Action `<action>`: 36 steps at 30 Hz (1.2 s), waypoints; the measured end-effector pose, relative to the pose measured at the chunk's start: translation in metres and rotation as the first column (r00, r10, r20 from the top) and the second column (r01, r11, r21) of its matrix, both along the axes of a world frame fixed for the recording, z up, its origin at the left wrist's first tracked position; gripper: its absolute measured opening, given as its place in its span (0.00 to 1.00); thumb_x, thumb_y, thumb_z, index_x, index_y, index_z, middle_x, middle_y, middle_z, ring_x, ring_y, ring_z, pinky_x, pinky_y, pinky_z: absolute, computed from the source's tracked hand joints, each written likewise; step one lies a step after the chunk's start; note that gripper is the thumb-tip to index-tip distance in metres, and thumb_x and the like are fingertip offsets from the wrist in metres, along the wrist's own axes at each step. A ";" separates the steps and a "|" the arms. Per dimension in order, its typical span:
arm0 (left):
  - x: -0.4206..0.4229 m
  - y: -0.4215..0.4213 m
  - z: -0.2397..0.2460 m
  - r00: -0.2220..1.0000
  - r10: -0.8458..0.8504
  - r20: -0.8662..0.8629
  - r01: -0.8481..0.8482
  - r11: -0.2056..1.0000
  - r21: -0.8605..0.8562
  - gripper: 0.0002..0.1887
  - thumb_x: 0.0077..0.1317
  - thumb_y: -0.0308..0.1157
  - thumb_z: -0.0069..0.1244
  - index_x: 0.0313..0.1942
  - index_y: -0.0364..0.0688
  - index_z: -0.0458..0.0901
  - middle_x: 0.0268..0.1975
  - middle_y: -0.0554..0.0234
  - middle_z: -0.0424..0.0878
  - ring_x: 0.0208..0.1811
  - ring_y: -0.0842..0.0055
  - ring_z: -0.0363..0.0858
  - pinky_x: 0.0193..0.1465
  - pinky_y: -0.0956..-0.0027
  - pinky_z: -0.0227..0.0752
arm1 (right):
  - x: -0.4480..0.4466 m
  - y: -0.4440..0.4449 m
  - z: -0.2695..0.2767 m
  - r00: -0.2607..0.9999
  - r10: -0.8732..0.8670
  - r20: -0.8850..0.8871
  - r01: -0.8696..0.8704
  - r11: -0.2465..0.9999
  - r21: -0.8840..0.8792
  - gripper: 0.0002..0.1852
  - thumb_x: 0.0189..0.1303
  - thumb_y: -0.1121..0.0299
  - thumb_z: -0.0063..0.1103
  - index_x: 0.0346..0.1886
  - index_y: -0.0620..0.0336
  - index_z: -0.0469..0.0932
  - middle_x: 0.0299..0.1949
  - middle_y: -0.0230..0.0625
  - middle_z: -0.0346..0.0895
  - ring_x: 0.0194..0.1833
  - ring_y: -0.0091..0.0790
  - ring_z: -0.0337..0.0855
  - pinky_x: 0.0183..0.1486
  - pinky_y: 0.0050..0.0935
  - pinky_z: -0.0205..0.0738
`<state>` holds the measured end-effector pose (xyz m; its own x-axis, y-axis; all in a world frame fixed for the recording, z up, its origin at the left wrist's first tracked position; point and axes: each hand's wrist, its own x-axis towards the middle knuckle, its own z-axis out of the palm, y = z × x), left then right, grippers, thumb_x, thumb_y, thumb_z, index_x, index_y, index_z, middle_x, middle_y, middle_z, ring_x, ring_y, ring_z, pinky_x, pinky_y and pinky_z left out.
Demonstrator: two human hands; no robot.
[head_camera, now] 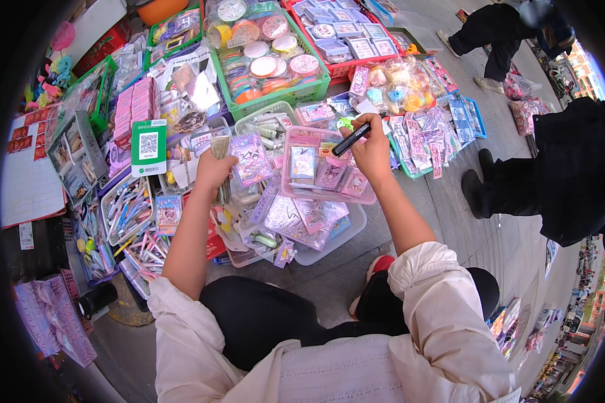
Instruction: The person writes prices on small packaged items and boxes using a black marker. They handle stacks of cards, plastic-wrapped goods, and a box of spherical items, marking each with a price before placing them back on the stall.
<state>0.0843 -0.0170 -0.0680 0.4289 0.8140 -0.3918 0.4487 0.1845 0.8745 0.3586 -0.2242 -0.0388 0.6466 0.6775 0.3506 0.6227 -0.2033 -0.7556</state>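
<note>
My left hand (213,174) grips a folded wad of what looks like banknotes (220,148), its ends sticking out above and below the fist. Beside it stands a purple cartoon-printed packet (251,158). In my right hand (372,153) is a black marker pen (351,139), slanting down to the left. That hand is over the right side of a pink plastic basket (327,194), which contains cartoon card packs (303,163). Shiny pink and silver booklets (295,219) lie below the basket, partly in a clear plastic tub (355,224).
A green crate (282,93) of round tape rolls and a red crate (345,65) are at the back. To the left are a green payment-code sign (149,148) and a basket of pens (127,209). Other people's dark-clothed legs (514,186) stand at right on the pavement (464,199).
</note>
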 end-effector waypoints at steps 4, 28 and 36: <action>-0.001 0.004 -0.021 0.982 -0.114 -0.149 0.125 0.990 0.068 0.12 0.53 0.27 0.58 0.38 0.36 0.80 0.29 0.63 0.81 0.26 0.75 0.80 0.30 0.67 0.73 | 0.026 -0.076 -0.026 0.902 -0.431 -0.012 0.395 0.836 -0.380 0.21 0.57 0.67 0.72 0.47 0.59 0.68 0.35 0.45 0.82 0.36 0.43 0.85 0.39 0.39 0.77; -0.011 -0.076 0.146 0.981 -0.047 -0.189 0.108 0.939 0.326 0.19 0.56 0.26 0.59 0.49 0.32 0.80 0.39 0.55 0.85 0.41 0.71 0.82 0.49 0.66 0.74 | 0.183 -0.038 -0.056 0.958 -0.219 -0.183 0.236 0.968 0.080 0.12 0.57 0.82 0.56 0.43 0.58 0.70 0.34 0.43 0.81 0.38 0.43 0.84 0.43 0.36 0.76; -0.032 -0.133 0.164 0.952 0.039 -0.305 0.052 0.957 0.284 0.19 0.53 0.23 0.58 0.47 0.32 0.79 0.37 0.61 0.83 0.38 0.77 0.78 0.46 0.69 0.73 | 0.315 0.008 -0.027 0.997 -0.041 0.062 0.050 0.989 -0.136 0.16 0.53 0.83 0.52 0.44 0.55 0.71 0.30 0.44 0.79 0.34 0.49 0.83 0.39 0.41 0.73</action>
<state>0.0525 -0.1501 0.0965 0.3320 0.9080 -0.2555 0.7014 -0.0566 0.7105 0.6732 -0.2159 -0.0662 0.6589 0.6922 0.2945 0.6530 -0.3319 -0.6807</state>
